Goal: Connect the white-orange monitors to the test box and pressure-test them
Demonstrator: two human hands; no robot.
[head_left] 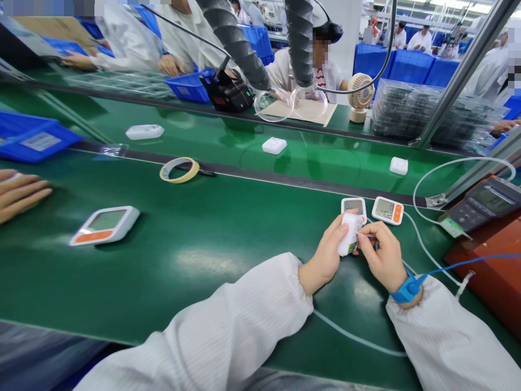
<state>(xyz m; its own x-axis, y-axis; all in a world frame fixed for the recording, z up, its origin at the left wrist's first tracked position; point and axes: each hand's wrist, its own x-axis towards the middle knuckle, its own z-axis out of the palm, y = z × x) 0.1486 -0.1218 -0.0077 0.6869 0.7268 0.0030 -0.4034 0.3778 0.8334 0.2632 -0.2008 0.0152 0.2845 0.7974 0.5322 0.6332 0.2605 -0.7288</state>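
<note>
- Head view: the left hand [329, 247] grasps a small white-cased device [347, 234] between thumb and fingers, tilted up, a green patch at its lower end.
- The right hand [382, 252] has thumb and fingers drawn together at that device's right edge; whether they grip something small cannot be told.
- A blue wrist strap [406, 289] circles the right wrist.
- Just beyond the left hand, partly hidden by the held device, lies a white LCD meter [352, 204]; beside it, just beyond the right hand, lies a second LCD meter with orange buttons [388, 210].
- Right of the right hand, a dark handheld gauge [490, 201] leans on an orange-red box [492, 255].
- Well left of the left hand lies a larger LCD unit [106, 225]; between them, farther off, a masking-tape roll [192, 170].
- Farthest left, a co-worker's hand [22, 195] lies flat.
</note>
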